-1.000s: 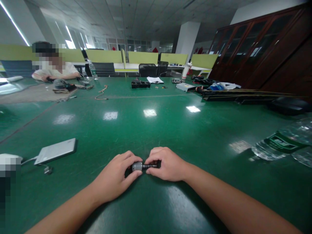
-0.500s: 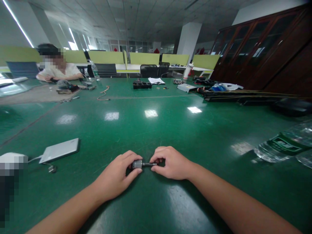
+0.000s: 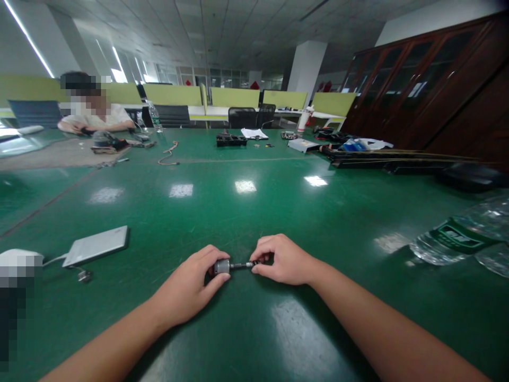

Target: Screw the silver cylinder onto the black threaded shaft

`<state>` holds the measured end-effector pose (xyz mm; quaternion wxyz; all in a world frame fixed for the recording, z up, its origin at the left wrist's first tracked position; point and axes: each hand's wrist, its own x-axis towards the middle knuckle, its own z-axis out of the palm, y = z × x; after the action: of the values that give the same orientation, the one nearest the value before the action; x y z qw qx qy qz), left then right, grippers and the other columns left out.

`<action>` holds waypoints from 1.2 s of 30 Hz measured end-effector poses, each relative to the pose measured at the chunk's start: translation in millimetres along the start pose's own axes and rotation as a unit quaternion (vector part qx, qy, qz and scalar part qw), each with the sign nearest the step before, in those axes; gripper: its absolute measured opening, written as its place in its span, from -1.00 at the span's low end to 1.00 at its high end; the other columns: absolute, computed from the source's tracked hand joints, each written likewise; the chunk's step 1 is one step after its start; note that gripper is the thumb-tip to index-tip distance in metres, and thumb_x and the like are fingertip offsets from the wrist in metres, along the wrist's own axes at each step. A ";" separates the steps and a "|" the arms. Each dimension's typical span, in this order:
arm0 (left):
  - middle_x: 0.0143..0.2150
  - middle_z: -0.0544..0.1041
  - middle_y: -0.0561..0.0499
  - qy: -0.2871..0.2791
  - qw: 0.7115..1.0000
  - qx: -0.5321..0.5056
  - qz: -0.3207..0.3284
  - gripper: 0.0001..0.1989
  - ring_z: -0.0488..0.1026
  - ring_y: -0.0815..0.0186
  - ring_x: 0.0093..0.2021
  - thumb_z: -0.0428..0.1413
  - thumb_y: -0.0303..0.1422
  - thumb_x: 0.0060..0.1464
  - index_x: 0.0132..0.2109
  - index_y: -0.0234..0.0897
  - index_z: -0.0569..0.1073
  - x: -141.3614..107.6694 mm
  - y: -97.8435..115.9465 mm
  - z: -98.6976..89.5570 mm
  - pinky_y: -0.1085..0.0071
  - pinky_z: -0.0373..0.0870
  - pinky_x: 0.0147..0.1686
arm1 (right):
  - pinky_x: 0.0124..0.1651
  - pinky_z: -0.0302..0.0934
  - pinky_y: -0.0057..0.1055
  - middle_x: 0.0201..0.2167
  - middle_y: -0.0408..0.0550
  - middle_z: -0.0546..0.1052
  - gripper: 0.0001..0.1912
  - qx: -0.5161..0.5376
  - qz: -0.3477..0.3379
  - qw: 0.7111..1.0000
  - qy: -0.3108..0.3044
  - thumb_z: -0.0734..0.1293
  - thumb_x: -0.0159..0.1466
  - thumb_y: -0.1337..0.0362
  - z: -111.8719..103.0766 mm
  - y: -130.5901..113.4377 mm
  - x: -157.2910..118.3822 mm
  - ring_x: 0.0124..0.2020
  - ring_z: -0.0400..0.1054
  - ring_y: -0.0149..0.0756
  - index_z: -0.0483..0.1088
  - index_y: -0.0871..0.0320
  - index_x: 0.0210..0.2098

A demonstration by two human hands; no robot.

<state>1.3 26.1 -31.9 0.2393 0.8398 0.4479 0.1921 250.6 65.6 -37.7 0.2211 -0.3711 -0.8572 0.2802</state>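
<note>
Near the front middle of the green table, my left hand (image 3: pixel 199 281) is closed round a small grey metal cylinder (image 3: pixel 222 266) that looks like a motor, thumb and fingers on its sides. A thin dark shaft (image 3: pixel 240 265) runs from the cylinder to the right. My right hand (image 3: pixel 280 260) pinches at the shaft's far end, where a dark coiled piece like a spring (image 3: pixel 256 262) shows partly between the fingertips. The fingers hide the rest of that piece, and whether it is fixed to the shaft I cannot tell.
On the left lies a white power bank (image 3: pixel 97 245) with a cable. Clear plastic water bottles (image 3: pixel 449 239) lie at the right. Farther back are a black tray (image 3: pixel 231 140), papers (image 3: pixel 254 133) and dark metal strips (image 3: pixel 366 158). A person (image 3: pixel 97 114) sits at the far left.
My right hand has shifted slightly right and up, away from the cylinder, so a little more of the shaft shows. My left hand keeps its hold on the cylinder, nearly still.
</note>
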 end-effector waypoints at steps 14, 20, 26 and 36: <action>-0.16 0.52 0.00 0.003 0.999 -0.032 0.019 -0.79 0.47 0.24 -0.17 0.17 -0.36 0.17 -0.03 -0.19 0.49 3.1 -3.0 -2.0 0.34 0.39 -0.15 | -0.19 0.25 -0.42 -0.34 -0.07 0.54 -0.84 0.011 -0.043 0.999 0.023 0.42 0.16 0.38 20.7 -18.1 2.7 -0.29 0.39 -0.33 0.54 0.17 -0.23; -0.20 0.46 0.00 -0.001 1.000 -0.027 0.006 -0.80 0.44 0.26 -0.24 0.20 -0.32 0.13 -0.08 -0.20 0.54 3.0 1.8 -3.1 0.36 0.40 -0.20 | -0.18 0.25 -0.41 -0.34 -0.07 0.57 -0.84 0.000 -0.060 0.998 0.014 0.41 0.18 0.36 23.1 -18.7 4.2 -0.27 0.39 -0.31 0.55 0.17 -0.22; -0.19 0.47 0.00 -0.008 1.000 -0.018 0.012 -0.79 0.45 0.25 -0.23 0.16 -0.31 0.17 -0.04 -0.17 0.53 1.5 4.3 -3.0 0.36 0.40 -0.22 | -0.17 0.24 -0.37 -0.34 -0.05 0.59 -0.84 -0.014 -0.076 0.997 0.013 0.41 0.20 0.32 24.0 -18.2 4.0 -0.27 0.40 -0.28 0.56 0.16 -0.21; -0.20 0.48 0.00 0.002 1.000 0.009 0.014 -0.86 0.44 0.17 -0.14 0.16 -0.31 0.18 -0.12 -0.22 0.48 0.4 4.8 -1.8 0.27 0.38 -0.12 | -0.22 0.23 -0.41 -0.39 -0.07 0.57 -0.86 -0.023 -0.089 0.996 0.021 0.40 0.19 0.35 24.1 -17.9 3.4 -0.31 0.38 -0.31 0.56 0.18 -0.24</action>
<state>3.7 24.5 -27.6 0.2277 0.8475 0.4388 0.1931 225.1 50.5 -43.6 0.2544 -0.3042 -0.8882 0.2319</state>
